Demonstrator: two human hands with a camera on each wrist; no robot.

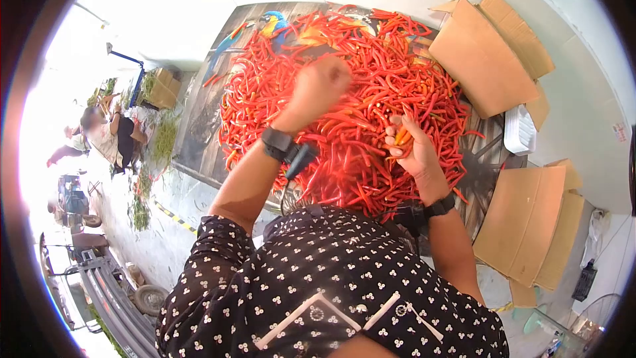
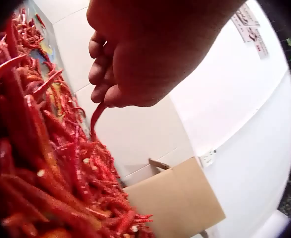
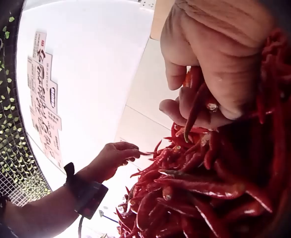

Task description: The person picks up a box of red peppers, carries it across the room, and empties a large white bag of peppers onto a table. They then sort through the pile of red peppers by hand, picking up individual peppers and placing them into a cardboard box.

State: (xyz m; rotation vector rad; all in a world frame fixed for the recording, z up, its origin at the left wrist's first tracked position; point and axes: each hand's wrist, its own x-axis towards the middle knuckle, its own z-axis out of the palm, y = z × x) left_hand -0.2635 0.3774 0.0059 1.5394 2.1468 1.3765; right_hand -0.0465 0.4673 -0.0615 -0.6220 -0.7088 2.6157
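A wide heap of red chili peppers (image 1: pixel 358 166) covers the table. My left hand (image 1: pixel 321 89) is raised over the middle of the heap, slightly blurred in the head view. In the left wrist view its thumb and fingertips pinch one red chili pepper (image 2: pixel 97 118) that hangs point down. Palm up at the right side of the heap, my right hand (image 1: pixel 419 149) has its fingers curled round a few chili peppers (image 3: pixel 197 106), which look orange in the head view. More loose chilies lie directly below that hand in the right wrist view.
Two cardboard boxes (image 1: pixel 487 59) (image 1: pixel 520 219) stand along the right side, with a white plastic tray (image 1: pixel 520 130) between them. The wooden-patterned table top (image 1: pixel 199 132) shows at the left. Beyond it, people (image 1: pixel 109 134) sit near green stalks (image 1: pixel 165 138) on the floor.
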